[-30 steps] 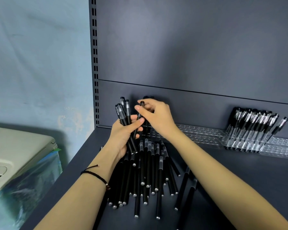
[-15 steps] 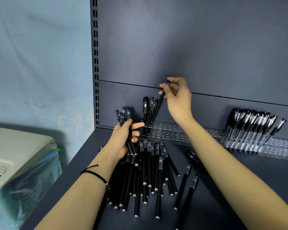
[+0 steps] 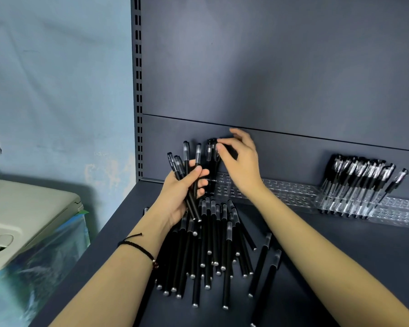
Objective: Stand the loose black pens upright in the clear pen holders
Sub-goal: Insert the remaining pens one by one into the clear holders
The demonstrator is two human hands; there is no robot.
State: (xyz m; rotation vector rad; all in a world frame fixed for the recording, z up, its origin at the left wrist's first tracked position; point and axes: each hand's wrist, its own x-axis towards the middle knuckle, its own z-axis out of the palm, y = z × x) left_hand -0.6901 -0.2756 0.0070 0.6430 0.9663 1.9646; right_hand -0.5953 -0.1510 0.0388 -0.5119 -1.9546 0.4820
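Pens are in three places at this moment: a heap of loose pens (image 3: 213, 246) lying mostly side by side on the dark shelf (image 3: 340, 260), a fanned bundle (image 3: 187, 164) held caps-up in the left hand (image 3: 180, 197), and a few already upright at the left end of the clear pen holder (image 3: 288, 188) against the back panel (image 3: 293, 79). The left hand's fingers (image 3: 202, 185) are wrapped round the bundle's barrels. The right hand (image 3: 243, 164) is at the holder, thumb and forefinger closed on the cap of one standing pen (image 3: 210, 159), the other fingers spread loose above it. Farther right, well apart, a row of clear-barrelled pens (image 3: 357, 182) leans in the same kind of holder. Each pen looks light, stiff and smooth, so it should roll readily on the shelf and could slide out of a slack grip. Taking it near the cap, as here, probably leaves the tip free to find a hole. The holder seems thin and light, so a pen forced in at an angle might shift it or tip its neighbours.
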